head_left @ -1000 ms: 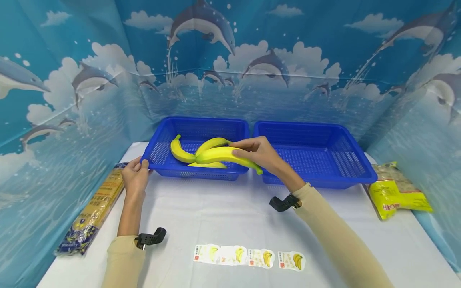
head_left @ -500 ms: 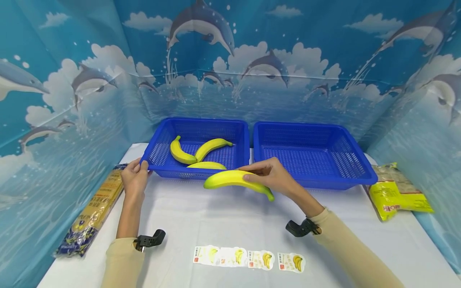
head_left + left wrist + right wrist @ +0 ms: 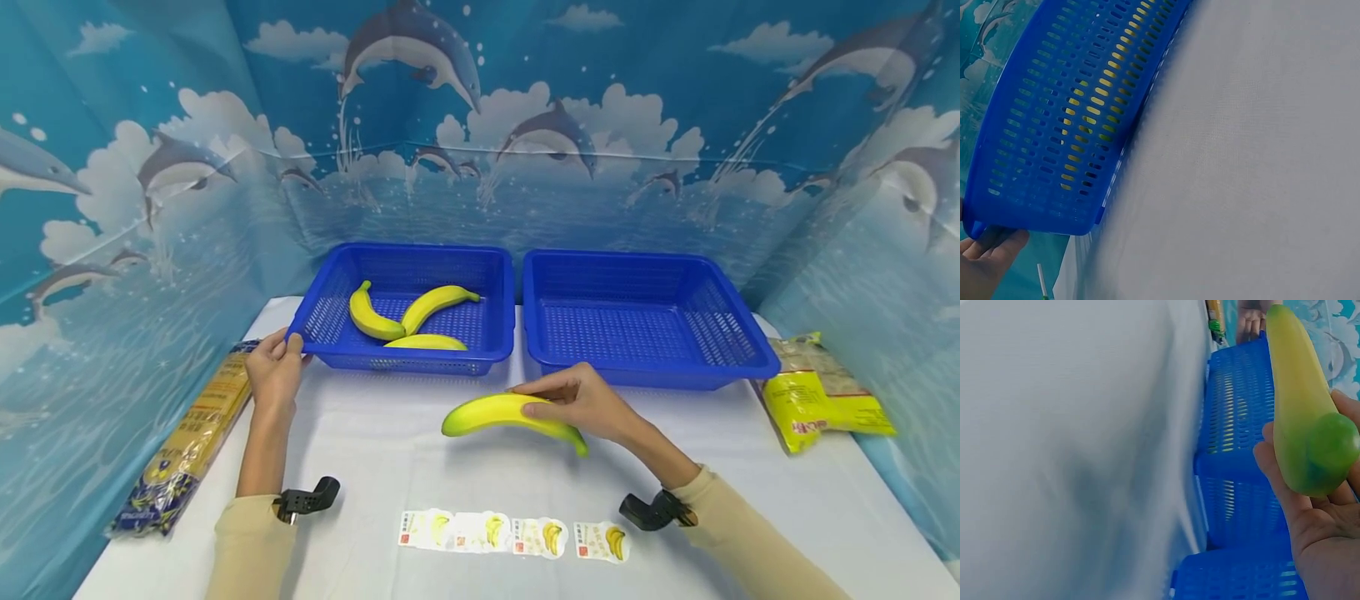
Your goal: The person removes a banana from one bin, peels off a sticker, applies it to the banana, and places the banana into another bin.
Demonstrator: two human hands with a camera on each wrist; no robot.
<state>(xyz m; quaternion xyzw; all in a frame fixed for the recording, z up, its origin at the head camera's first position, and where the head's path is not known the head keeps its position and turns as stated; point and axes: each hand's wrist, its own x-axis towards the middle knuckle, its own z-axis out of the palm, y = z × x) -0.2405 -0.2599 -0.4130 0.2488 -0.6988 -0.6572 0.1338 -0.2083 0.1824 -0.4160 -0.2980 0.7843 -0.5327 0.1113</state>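
Note:
In the head view my right hand (image 3: 592, 404) grips a yellow banana (image 3: 487, 412) with green ends, held above the white table in front of the baskets. The right wrist view shows the same banana (image 3: 1300, 381) from its stem end, with fingers and thumb around it. My left hand (image 3: 274, 371) pinches the front left corner of the left blue basket (image 3: 408, 363). Three more bananas (image 3: 438, 304) lie in that basket, the front one partly hidden by its wall. In the left wrist view, fingertips of the left hand (image 3: 994, 256) touch the basket's corner (image 3: 1035, 212).
A second blue basket (image 3: 660, 377) stands just right of the first. Several banana stickers (image 3: 540, 537) lie in a row near the front. A long pasta packet (image 3: 187, 442) lies at the left, a yellow bag (image 3: 817, 400) at the right. A dolphin curtain (image 3: 465, 200) surrounds the table.
My right hand has carried the banana from over the left basket toward the front of the table. The left hand keeps its hold on the basket corner.

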